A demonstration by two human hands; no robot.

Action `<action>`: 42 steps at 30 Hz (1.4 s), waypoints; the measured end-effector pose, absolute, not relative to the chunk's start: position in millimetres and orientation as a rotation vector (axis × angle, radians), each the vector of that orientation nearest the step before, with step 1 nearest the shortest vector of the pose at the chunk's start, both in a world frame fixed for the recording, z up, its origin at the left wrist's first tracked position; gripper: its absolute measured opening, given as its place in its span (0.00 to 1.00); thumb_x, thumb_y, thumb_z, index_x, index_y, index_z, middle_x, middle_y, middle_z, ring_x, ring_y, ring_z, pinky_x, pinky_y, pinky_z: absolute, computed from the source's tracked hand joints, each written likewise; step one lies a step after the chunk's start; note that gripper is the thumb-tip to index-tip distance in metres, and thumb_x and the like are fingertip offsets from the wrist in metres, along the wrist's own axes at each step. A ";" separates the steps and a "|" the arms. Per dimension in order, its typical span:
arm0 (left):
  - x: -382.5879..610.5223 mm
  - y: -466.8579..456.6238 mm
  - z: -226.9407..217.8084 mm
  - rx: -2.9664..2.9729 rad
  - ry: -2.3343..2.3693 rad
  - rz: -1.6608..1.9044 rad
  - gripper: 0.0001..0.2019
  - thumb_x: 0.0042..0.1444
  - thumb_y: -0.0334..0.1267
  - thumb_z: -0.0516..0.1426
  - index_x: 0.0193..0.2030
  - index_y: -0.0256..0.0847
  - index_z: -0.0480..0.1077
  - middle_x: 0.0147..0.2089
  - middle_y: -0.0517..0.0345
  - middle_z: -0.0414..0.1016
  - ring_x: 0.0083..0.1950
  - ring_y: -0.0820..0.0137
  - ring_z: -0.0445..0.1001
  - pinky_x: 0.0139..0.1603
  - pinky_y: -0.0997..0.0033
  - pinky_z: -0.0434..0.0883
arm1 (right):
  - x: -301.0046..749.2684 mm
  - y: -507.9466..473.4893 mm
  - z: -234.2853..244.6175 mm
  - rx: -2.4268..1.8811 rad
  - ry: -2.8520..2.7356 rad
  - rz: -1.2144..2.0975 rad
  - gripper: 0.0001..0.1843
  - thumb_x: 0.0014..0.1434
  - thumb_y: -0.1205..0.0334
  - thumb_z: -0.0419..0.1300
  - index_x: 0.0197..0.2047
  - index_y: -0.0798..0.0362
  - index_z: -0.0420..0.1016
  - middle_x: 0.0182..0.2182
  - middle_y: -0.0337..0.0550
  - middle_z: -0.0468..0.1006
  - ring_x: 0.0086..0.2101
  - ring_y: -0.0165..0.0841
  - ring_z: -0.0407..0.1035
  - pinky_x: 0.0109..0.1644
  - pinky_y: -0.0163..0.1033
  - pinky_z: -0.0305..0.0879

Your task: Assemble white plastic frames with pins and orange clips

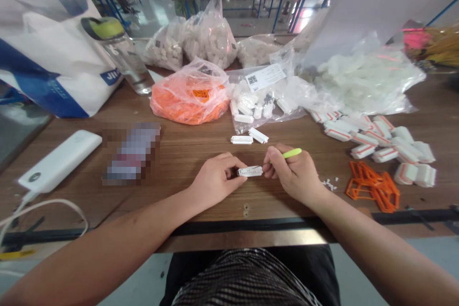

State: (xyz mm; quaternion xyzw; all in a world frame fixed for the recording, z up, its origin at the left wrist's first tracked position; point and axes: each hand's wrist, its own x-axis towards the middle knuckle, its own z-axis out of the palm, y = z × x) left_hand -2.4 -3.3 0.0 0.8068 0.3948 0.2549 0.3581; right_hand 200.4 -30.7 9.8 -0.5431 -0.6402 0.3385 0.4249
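My left hand (217, 178) pinches one end of a small white plastic housing (250, 171) between thumb and fingers, just above the table. A slim tool with a yellow-green handle (292, 153) is gripped in my right hand (297, 172). Its tip is at or very near the housing's right end; the tip's kind is too small to tell. Beyond my hands lie two more white housings (241, 140). Tiny white bits (330, 184) are scattered to the right of my right hand, beside a heap of orange rectangular frames (375, 187).
White housings with orange edging (380, 138) are piled at the right. Along the back stand an orange-filled bag (190, 98), a bag of white parts (247, 103) and a bottle (125, 60). A power bank (60, 160) and a blurred-out phone (132, 153) lie left.
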 end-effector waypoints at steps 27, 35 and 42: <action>-0.9 -3.0 -0.7 2.018 1.041 0.646 0.07 0.53 0.32 0.62 0.40 0.42 0.77 0.30 0.63 0.68 0.27 0.76 0.64 0.31 0.73 0.64 | 195.7 -35.1 13.8 -1.365 -1.858 0.534 0.21 0.68 0.57 0.48 0.24 0.51 0.67 0.18 0.38 0.72 0.20 0.28 0.68 0.27 0.36 0.64; -1.7 -4.2 0.4 2.046 1.033 0.644 0.07 0.53 0.31 0.62 0.40 0.42 0.77 0.30 0.63 0.68 0.28 0.76 0.64 0.31 0.74 0.64 | 198.1 -36.1 10.1 -1.322 -1.807 0.552 0.19 0.68 0.59 0.48 0.25 0.52 0.68 0.19 0.38 0.73 0.20 0.26 0.68 0.27 0.35 0.64; -2.1 -3.6 1.0 2.054 1.020 0.653 0.07 0.53 0.31 0.62 0.39 0.43 0.77 0.30 0.63 0.69 0.27 0.75 0.64 0.31 0.73 0.64 | 199.4 -36.6 12.5 -1.337 -1.584 0.625 0.21 0.67 0.57 0.49 0.25 0.52 0.69 0.19 0.38 0.73 0.18 0.25 0.68 0.21 0.31 0.65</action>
